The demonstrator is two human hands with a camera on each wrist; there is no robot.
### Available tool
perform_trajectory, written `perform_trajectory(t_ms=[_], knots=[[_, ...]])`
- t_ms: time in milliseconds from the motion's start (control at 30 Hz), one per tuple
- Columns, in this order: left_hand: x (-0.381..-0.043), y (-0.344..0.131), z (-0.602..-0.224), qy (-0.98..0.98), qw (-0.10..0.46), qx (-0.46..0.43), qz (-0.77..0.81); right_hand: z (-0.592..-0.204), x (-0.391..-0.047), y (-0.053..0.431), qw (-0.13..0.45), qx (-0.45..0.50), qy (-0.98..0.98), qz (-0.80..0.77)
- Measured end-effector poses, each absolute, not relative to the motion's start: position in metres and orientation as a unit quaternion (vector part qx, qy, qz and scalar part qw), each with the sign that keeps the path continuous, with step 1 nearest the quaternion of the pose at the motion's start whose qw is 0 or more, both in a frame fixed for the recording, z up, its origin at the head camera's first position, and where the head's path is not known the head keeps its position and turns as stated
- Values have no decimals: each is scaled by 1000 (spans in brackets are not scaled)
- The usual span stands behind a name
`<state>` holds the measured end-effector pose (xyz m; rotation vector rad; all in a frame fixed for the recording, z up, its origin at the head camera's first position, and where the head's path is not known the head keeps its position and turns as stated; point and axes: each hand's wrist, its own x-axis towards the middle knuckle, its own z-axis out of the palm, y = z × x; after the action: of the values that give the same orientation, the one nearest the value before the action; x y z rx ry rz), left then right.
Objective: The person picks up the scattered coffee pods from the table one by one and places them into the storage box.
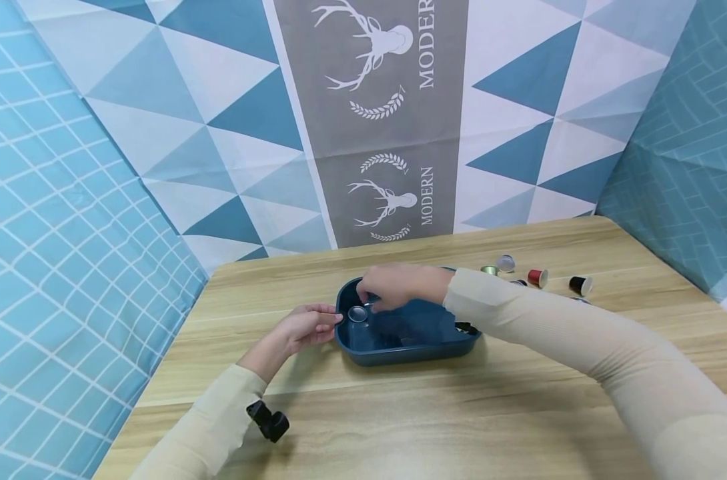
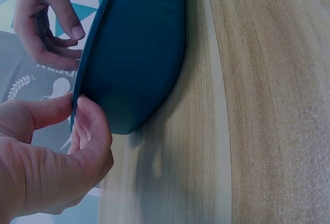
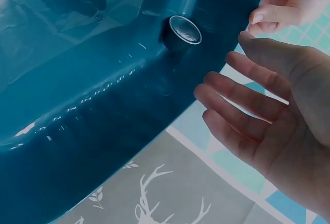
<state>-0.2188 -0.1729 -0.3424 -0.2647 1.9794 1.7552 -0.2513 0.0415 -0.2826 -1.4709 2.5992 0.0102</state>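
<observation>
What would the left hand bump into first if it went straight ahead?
The blue tray; the left hand is pinching it. Beyond that, perhaps the capsule inside, though depth is unclear.

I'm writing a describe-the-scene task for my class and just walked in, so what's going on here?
A person's left hand pinches the rim of a dark blue tray on a wooden table. Their right hand is over the tray, its fingers apart with nothing visibly held. Near it, a dark coffee capsule with a silver rim sits inside the tray's end. More capsules, including a red one and a black one, lie on the table to the right.
</observation>
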Motion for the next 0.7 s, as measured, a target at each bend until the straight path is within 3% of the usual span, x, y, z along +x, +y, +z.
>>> perform_trajectory(t_ms=[700], knots=[[-224, -174, -345, 732, 242, -93, 630, -288, -248, 75, 51, -480, 874, -47]])
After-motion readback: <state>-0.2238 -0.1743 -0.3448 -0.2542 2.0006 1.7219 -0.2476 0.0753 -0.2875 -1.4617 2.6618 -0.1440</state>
